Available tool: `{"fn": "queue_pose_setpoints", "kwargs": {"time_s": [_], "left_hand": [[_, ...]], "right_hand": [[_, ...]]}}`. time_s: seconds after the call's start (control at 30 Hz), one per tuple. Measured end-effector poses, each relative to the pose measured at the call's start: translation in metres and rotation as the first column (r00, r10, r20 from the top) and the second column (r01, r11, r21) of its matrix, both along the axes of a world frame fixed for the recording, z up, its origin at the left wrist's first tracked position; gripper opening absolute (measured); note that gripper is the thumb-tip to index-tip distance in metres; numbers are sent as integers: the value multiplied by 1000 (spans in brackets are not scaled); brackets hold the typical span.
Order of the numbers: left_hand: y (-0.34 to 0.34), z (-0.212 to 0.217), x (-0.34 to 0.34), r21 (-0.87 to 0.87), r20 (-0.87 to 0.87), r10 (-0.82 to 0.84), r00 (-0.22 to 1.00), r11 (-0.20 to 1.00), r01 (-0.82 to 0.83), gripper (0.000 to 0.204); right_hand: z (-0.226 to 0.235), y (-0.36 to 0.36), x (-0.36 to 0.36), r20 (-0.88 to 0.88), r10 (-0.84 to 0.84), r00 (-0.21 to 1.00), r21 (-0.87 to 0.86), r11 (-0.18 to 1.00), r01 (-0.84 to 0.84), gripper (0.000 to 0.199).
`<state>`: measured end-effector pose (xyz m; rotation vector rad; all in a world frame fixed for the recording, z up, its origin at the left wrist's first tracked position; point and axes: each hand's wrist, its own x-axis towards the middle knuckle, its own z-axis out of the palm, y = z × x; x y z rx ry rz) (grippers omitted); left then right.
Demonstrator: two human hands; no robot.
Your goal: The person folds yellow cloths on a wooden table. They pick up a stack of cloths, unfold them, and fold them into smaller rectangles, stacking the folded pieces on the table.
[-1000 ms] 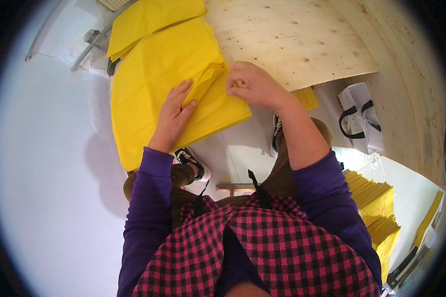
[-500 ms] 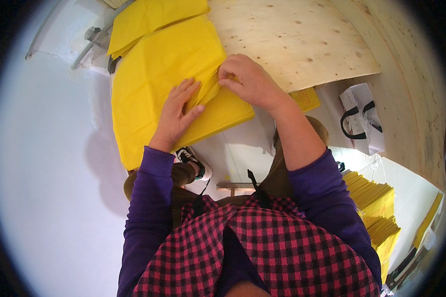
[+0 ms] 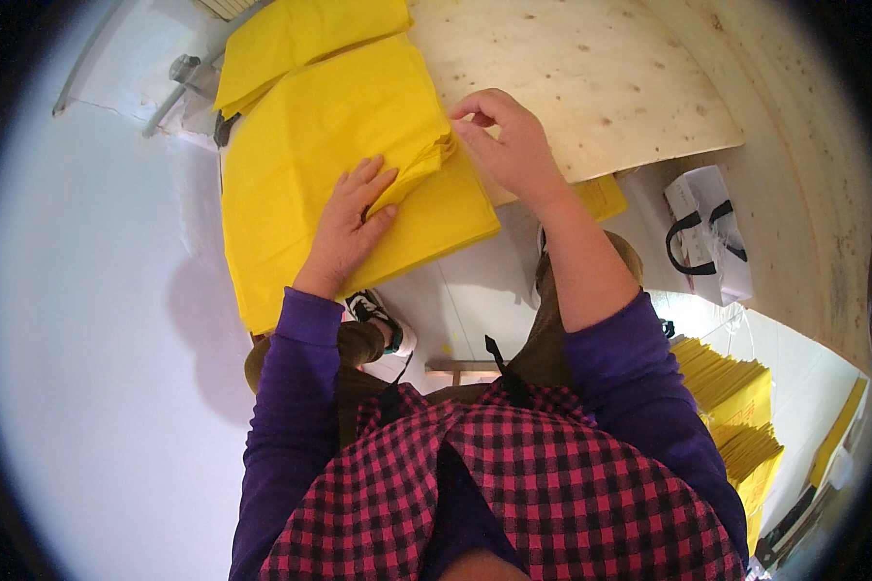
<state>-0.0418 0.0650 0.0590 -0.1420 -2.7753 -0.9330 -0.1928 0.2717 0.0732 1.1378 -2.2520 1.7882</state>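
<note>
A stack of large yellow paper sheets (image 3: pixel 310 145) lies on a light plywood table (image 3: pixel 591 87). My left hand (image 3: pixel 349 218) rests flat on the stack near its lower right part, fingers spread. My right hand (image 3: pixel 504 140) pinches the right edge of the top sheets, which are lifted and bunched at the fold (image 3: pixel 431 160). A second yellow pile (image 3: pixel 300 34) lies behind the first, at the table's far end.
A white bag with black handles (image 3: pixel 707 232) stands on the floor to the right. More yellow sheets (image 3: pixel 736 407) are stacked low on the right. A white wall fills the left side. My shoe (image 3: pixel 378 315) shows below the table edge.
My right hand has moved up and to the right along the sheet edge, lifting and bunching the top sheets. My left hand has shifted slightly upward on the stack.
</note>
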Motion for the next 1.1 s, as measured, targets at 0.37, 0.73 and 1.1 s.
{"fn": "queue_pose_setpoints", "kwargs": {"time_s": [0.37, 0.73, 1.1], "left_hand": [[2, 3, -1, -9, 10, 16, 1000, 1000, -16, 51], [11, 14, -1, -24, -17, 40, 999, 999, -40, 56], [25, 36, 31, -354, -4, 166, 986, 922, -156, 58]], "right_hand": [[-20, -6, -4, -222, 145, 964, 232, 968, -92, 50], [-19, -8, 2, -397, 165, 903, 264, 963, -60, 39], [-27, -14, -1, -229, 172, 958, 96, 983, -154, 35]]}}
